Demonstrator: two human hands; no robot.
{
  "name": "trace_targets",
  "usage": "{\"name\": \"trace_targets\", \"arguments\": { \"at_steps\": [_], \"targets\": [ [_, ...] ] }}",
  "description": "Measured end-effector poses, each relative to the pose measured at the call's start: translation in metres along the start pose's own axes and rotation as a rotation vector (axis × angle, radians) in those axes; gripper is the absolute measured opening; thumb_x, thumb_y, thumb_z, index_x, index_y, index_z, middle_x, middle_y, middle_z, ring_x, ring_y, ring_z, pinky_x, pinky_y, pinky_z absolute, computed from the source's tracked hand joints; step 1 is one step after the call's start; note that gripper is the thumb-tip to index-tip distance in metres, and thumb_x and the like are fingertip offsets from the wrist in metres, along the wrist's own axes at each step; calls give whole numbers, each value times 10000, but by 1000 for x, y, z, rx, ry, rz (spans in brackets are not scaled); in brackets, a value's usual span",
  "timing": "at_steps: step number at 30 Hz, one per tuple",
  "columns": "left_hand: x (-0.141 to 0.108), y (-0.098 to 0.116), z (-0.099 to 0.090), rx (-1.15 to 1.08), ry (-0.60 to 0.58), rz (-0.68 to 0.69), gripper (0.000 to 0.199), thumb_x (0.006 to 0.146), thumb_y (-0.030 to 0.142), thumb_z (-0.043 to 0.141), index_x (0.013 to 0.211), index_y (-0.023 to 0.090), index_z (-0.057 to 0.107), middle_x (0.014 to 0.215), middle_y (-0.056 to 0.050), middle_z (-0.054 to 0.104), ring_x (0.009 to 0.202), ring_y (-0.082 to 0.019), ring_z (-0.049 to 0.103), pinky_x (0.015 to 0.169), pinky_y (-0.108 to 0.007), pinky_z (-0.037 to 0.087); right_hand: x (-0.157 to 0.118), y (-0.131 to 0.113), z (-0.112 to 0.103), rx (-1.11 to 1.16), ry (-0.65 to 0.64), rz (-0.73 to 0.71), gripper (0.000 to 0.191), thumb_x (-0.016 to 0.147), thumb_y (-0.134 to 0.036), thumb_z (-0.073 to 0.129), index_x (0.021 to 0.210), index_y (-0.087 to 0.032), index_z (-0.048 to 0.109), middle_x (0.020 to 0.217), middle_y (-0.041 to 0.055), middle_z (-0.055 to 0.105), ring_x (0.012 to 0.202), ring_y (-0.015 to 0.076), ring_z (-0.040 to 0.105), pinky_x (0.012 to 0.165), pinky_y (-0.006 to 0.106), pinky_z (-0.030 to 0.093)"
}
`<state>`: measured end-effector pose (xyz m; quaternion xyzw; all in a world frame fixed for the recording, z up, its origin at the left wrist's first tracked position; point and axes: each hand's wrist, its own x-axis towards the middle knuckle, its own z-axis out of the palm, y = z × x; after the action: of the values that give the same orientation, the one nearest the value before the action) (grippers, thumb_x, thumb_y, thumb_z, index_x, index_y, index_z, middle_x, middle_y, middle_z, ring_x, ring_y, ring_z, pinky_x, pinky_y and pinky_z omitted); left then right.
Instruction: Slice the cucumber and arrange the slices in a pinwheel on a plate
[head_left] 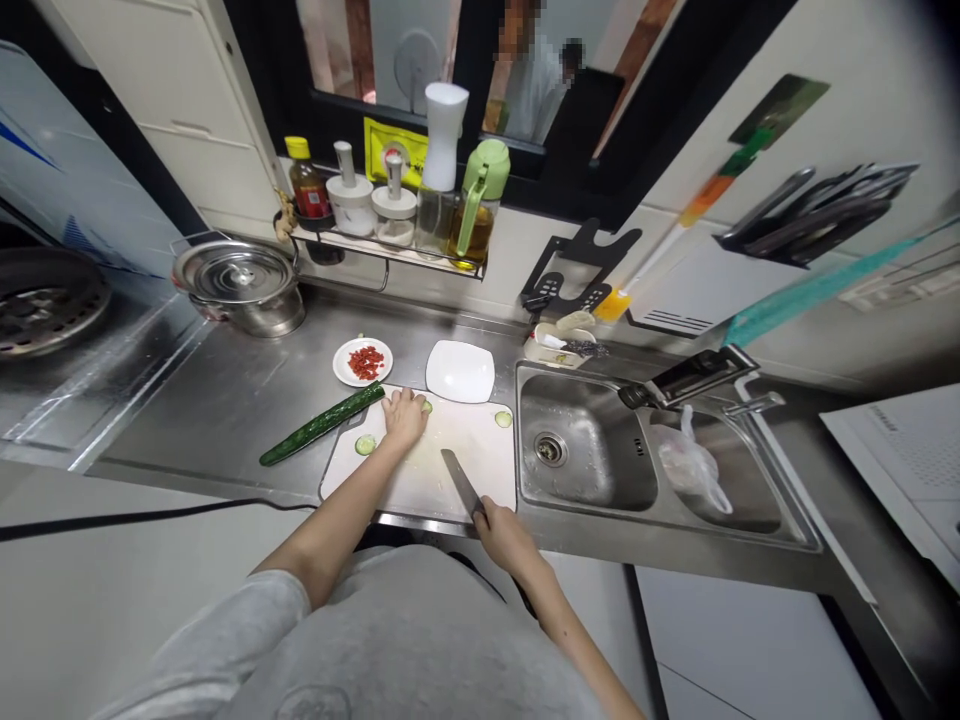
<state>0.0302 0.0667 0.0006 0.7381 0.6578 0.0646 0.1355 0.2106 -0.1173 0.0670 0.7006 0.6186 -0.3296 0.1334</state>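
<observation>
My right hand [501,535] grips a kitchen knife [462,482], its blade pointing up and left over the white cutting board [480,480]. My left hand [405,416] is on the board's upper left part, fingers curled down over a cucumber piece [427,407]; only a pale green edge shows beside the fingers. A long dark green cucumber [322,425] lies slanted from the steel counter onto the board's corner, its upper end close against my left hand. One cucumber slice [365,445] rests at the board's left, another pale green slice [503,419] at its upper right corner.
Behind the board stand a small plate of chopped red pieces [366,363] and a white dish [460,371]. A double sink [585,440] with a plastic bag [688,462] is at right. Lidded steel pot [240,280] stands left; a condiment shelf [390,247] hangs above.
</observation>
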Motion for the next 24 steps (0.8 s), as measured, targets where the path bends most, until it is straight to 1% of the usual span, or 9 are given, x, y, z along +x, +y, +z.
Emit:
{"name": "trace_targets", "arguments": {
  "at_steps": [5,10,13,16,18,21,24],
  "targets": [
    [2,0,5,5,-8,-8,290,867,269,471,1084,224,658,1162,-136,580,1116,-316,442,913,-461,290,1,2,1,10,10,9,247,972,-259,351,1090,-177,552,1000,122,690,938,213,634,678,268,324],
    [5,0,1,-32,-22,-6,263,872,220,451,1063,211,632,1135,-134,614,1115,-311,458,895,-448,291,1,0,0,0,13,1,252,972,-268,344,1080,-175,552,995,118,689,946,214,635,678,268,324],
    [3,0,-1,-76,-51,-8,262,876,173,430,1055,214,616,1114,-129,639,1105,-302,474,900,-445,276,0,-4,-2,-12,7,15,257,974,-271,341,1084,-179,553,1005,120,690,956,218,637,676,270,325],
    [-2,-2,-5,-138,-62,-29,283,865,133,425,1065,226,603,1120,-116,654,1099,-285,493,904,-432,265,-2,-8,-2,-17,-1,19,261,973,-270,341,1093,-182,554,1016,122,690,961,217,637,681,269,331],
    [-6,-5,-8,-178,-64,-67,291,853,125,429,1062,237,599,1097,-94,673,1077,-271,518,899,-419,268,-2,-9,-1,-15,-3,13,268,971,-265,339,1103,-176,555,1027,130,689,961,222,636,683,272,334],
    [-15,-12,-14,-241,-86,-132,292,844,145,435,1058,259,597,1026,-55,702,1035,-255,564,890,-406,281,-3,-9,1,-9,1,-3,273,967,-251,340,1113,-164,554,1031,137,687,951,223,637,686,273,336],
    [-28,-20,-19,-297,-137,-172,271,834,174,451,1039,270,599,987,-29,716,1023,-245,597,890,-398,298,-3,-8,2,-10,10,-12,271,967,-250,344,1116,-163,553,1020,129,689,946,217,639,691,268,337]
  ]
}}
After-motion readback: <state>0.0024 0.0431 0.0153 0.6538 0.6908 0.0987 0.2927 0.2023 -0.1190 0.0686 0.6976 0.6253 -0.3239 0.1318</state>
